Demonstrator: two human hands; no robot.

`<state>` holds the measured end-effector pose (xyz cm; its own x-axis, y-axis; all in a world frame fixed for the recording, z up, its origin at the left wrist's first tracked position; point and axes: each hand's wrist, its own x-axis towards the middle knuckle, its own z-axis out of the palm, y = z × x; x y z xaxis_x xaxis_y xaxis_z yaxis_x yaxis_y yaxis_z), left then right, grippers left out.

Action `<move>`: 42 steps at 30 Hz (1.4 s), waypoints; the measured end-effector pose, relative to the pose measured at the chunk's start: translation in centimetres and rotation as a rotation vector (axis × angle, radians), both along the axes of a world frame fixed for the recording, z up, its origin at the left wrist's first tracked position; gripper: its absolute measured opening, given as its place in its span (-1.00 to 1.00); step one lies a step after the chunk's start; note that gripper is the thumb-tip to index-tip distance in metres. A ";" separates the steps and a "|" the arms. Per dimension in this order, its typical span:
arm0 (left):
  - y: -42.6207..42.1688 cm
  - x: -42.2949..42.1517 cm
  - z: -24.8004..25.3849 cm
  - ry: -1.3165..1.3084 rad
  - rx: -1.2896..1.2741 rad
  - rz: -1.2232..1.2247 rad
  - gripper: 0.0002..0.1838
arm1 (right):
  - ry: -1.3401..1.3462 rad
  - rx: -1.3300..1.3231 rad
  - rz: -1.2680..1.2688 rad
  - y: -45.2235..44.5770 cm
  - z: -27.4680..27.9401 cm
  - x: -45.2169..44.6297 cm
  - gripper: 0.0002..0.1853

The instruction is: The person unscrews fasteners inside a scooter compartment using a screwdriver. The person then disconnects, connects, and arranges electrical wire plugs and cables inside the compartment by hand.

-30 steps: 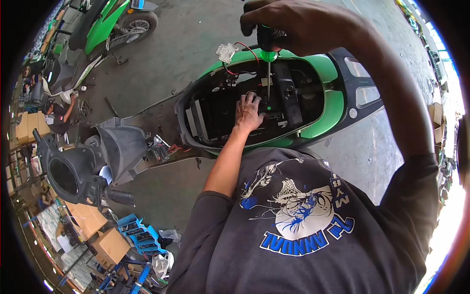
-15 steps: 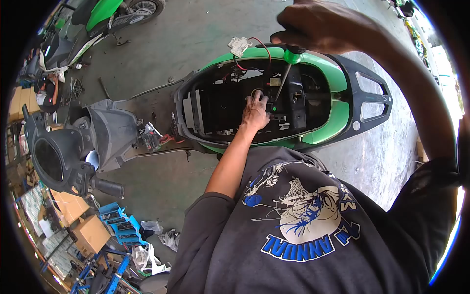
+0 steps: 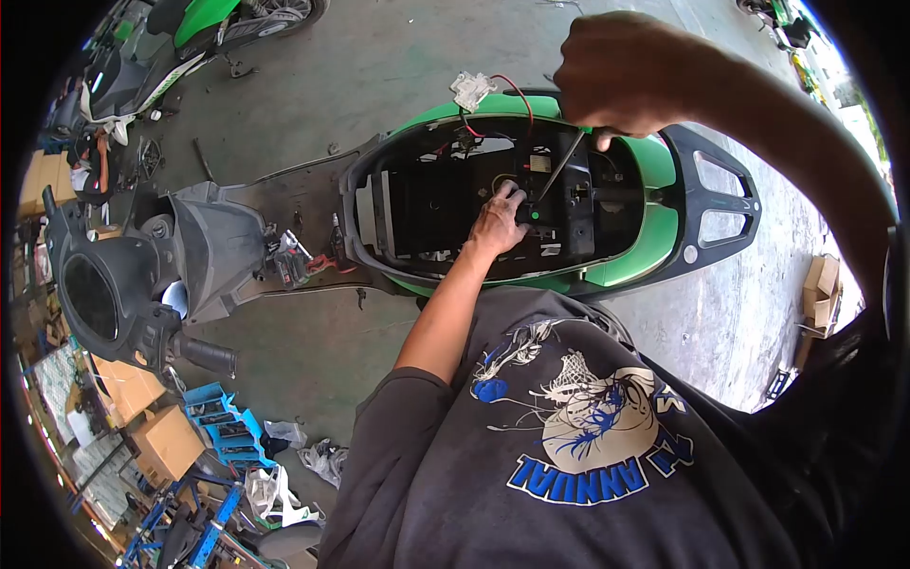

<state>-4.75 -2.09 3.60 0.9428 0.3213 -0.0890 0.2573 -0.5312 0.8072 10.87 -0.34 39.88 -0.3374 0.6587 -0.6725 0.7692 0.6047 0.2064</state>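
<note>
My right hand [image 3: 621, 81] is wrapped round the handle of a screwdriver [image 3: 565, 161], whose green collar shows below the fist. The shaft slants down and left into the dark open compartment [image 3: 431, 204] of a green and black scooter [image 3: 657, 232]. Down inside that compartment, my left hand [image 3: 499, 223] rests with its fingertips near the screwdriver's tip; what the fingers hold, if anything, is hidden. A green dot [image 3: 535, 215] shows just right of them. A white connector [image 3: 472, 90] on red and black wires lies at the compartment's far rim.
Scooter handlebars [image 3: 104, 294] stand at the left. A red and black power tool [image 3: 294, 266] lies on the footboard. Another green scooter [image 3: 204, 19] and a seated person [image 3: 92, 171] are at upper left. Cardboard boxes [image 3: 169, 443] and a blue rack [image 3: 226, 424] are at lower left.
My right hand has moved right and slightly down, and the screwdriver has gone from nearly upright to slanted. My left hand has shifted slightly right in the view.
</note>
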 end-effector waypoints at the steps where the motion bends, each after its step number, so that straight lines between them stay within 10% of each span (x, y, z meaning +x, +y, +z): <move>1: -0.1 0.1 0.0 0.004 0.012 0.006 -0.37 | -0.100 -0.122 0.002 0.5 -0.4 -0.1 -0.62; 5: -0.6 0.3 -0.3 0.001 0.026 0.034 -0.40 | 0.040 -0.194 -0.053 2.8 -1.6 0.1 -0.71; 7: -1.0 0.1 -0.4 -0.004 0.026 0.051 -0.40 | -0.078 -0.083 -0.612 3.0 -1.0 -0.9 -0.62; 10: -0.6 0.5 -0.6 -0.009 0.041 0.035 -0.38 | 0.038 0.039 -0.755 3.0 -0.6 -1.7 -0.60; 13: -0.3 0.4 0.2 0.009 0.013 0.031 -0.37 | 0.534 0.237 -0.460 1.1 -1.6 1.3 -0.66; 23: -0.8 0.4 -0.3 0.107 0.092 0.011 -0.33 | 2.203 0.009 -0.669 -2.2 -9.0 4.9 -0.76; 27: -0.8 0.6 0.5 0.183 0.060 -0.006 -0.36 | 2.327 -0.181 -0.892 -4.0 -10.0 4.3 -0.71; 30: -0.9 0.6 1.1 0.211 0.114 0.008 -0.36 | 2.427 0.105 -0.942 -4.6 -10.5 2.7 -0.75; 36: -1.2 0.5 -0.1 0.162 0.132 0.008 -0.38 | 1.686 1.049 -1.156 -4.3 -8.6 -0.6 -0.81; 40: -1.1 0.8 0.3 0.151 0.114 0.022 -0.39 | 2.404 0.050 -0.807 -3.7 -11.8 3.3 -0.75; 42: -0.8 0.6 0.7 0.146 0.080 0.030 -0.40 | 2.283 0.040 -0.909 -4.1 -11.1 3.0 -0.70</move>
